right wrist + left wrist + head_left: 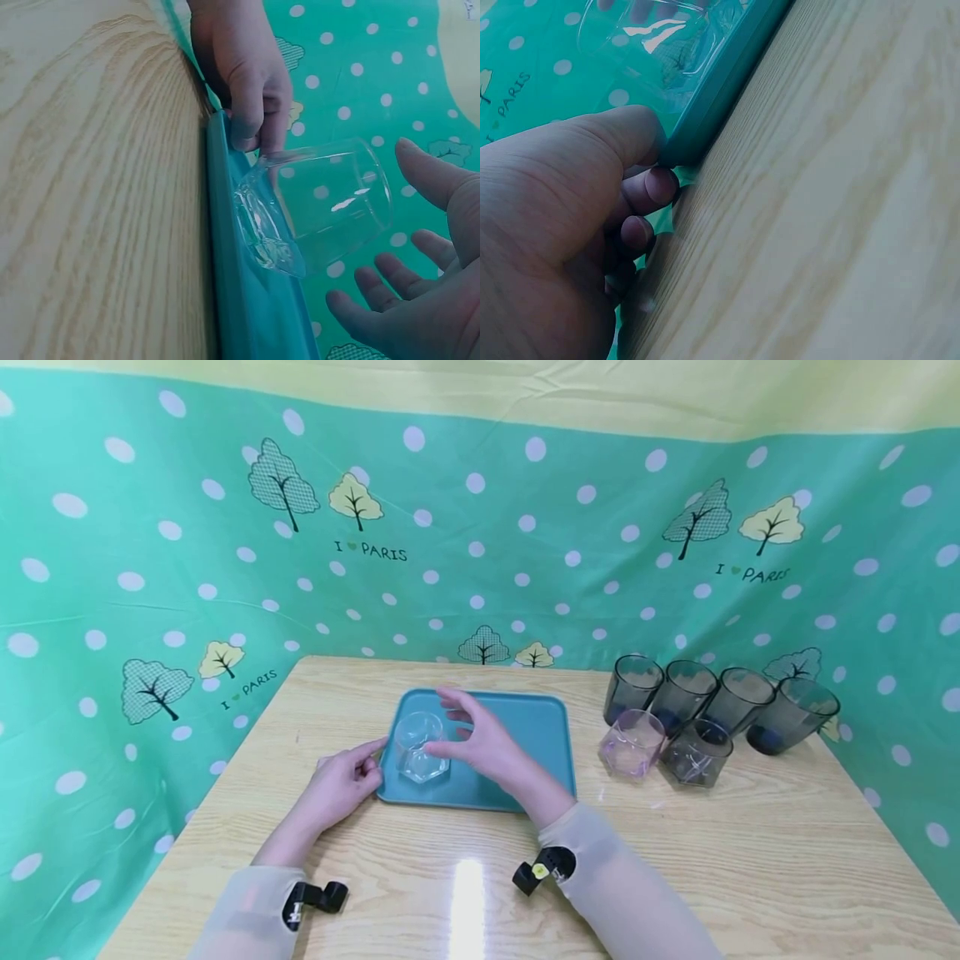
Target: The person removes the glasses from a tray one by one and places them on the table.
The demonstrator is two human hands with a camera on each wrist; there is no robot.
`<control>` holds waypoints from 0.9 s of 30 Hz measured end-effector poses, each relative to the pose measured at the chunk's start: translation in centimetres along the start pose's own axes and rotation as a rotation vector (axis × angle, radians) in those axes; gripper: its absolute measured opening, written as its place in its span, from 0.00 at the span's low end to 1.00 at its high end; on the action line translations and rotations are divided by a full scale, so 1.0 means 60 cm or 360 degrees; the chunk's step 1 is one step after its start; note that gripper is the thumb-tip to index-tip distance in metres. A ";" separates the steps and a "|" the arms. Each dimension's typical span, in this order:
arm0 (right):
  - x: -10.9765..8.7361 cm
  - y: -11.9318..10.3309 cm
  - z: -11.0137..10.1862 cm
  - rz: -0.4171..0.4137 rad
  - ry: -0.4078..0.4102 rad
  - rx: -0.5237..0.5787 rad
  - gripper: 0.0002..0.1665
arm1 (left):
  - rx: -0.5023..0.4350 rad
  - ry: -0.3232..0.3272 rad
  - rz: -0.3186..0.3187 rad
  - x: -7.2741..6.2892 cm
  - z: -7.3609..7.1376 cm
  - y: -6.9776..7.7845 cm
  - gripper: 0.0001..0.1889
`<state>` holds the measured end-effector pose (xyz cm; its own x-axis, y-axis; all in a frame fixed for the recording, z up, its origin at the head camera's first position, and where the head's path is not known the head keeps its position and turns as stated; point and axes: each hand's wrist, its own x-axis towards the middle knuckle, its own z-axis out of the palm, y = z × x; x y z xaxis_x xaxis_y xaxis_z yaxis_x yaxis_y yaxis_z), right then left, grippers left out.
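A clear glass (422, 747) with a faceted base stands upright on the left part of a blue tray (536, 735). My right hand (487, 745) is just to the right of the glass, thumb and fingers spread wide. In the right wrist view, a gap shows between those fingers (390, 281) and the glass (330, 214). At the tray's left rim, my left hand (341, 785) pinches the edge between thumb and index finger. Its other fingers curl beneath the thumb in the left wrist view, beside the tray rim (712, 97).
Several tall dark glasses (633, 689) stand in a row at the back right of the wooden table (675, 868). In front of them are a short pink-tinted glass (632, 745) and a short dark glass (697, 756). A green dotted cloth (480, 527) hangs behind the table.
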<state>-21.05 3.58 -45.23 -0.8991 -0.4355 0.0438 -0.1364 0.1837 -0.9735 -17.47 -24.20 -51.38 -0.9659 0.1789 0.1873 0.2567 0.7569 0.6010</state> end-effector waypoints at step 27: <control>0.004 0.035 0.029 0.0070 -0.0047 0.0025 0.56 | 0.0019 -0.0005 -0.0010 0.001 0.003 -0.005 0.28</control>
<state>-20.83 2.35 -47.66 -0.8913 -0.4533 -0.0055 -0.0904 0.1896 -0.9777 -17.59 -24.31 -51.69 -0.9676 0.1762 0.1810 0.2502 0.7655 0.5928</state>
